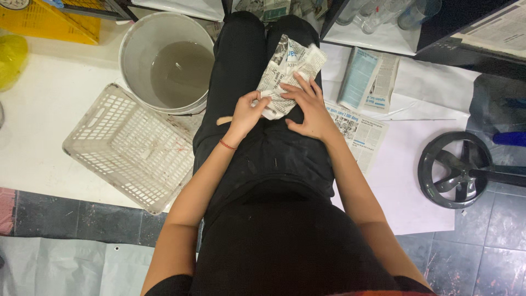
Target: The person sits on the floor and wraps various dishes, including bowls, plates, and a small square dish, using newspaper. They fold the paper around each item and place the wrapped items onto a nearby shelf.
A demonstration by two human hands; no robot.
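We are seated, with a bundle wrapped in newspaper [287, 74] lying on our lap, over the black trousers, at about twelve o'clock from our hands. Our left hand [249, 112] pinches the lower edge of the paper between thumb and fingers, so its grip is closed on the wrap. Our right hand [309, 107] lies flat across the bundle, fingers spread and pressing down; it steadies rather than clenches. We cannot tell what is inside the wrapping.

As we judge it, the chief risk is the bundle sliding off our knees, since it rests on a sloping lap with only a flat palm holding it. The paper is thin and crumpled, and a hard pull from the left hand could tear it or loosen the folds.

At ten o'clock stands a white bucket [167, 63] of cloudy water, touching our left leg; a slip that way could drop the bundle in or wet the paper. Just below it, at nine o'clock, lies a tilted white plastic basket [129, 148]. At two o'clock more newspapers [364, 79] lie on the floor. A black wheel-shaped stand [457, 170] sits at three o'clock, well apart. Nothing blocks our hands.
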